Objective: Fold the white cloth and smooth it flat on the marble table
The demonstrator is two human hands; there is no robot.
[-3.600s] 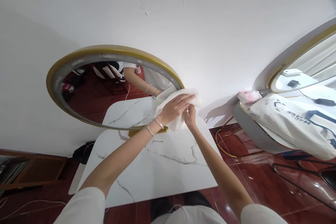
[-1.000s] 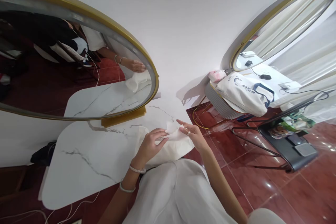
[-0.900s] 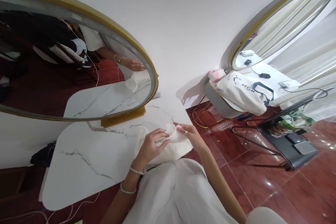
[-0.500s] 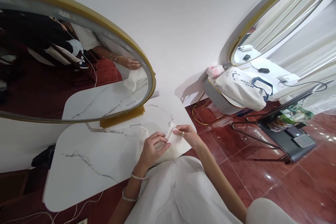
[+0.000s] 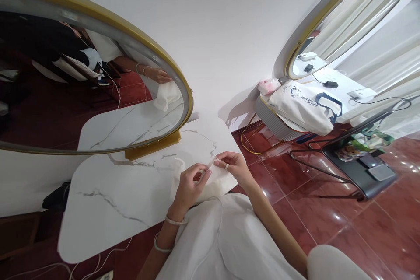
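A soft white cloth (image 5: pixel 216 186) lies at the front edge of the white marbled table (image 5: pixel 114 205), close against my lap. My left hand (image 5: pixel 193 183), with two bangles at the wrist, pinches the cloth's upper edge between thumb and fingers. Just to its right, my right hand (image 5: pixel 231 166), wearing a ring, pinches the same edge. The fingertips of both hands are close together. A raised fold of the cloth stands to the left, partly behind my left hand.
A gold-rimmed mirror (image 5: pixel 187 74) stands on the table at the left. At the right are a second table with a white bag (image 5: pixel 298 107), a tissue pack (image 5: pixel 269 86), and a black chair (image 5: pixel 370 183) holding items. Cables lie at lower left.
My left thumb has closed up toward its fingers at the cloth's edge. My right hand has shifted slightly left and up, bringing the fingertips of both hands closer.
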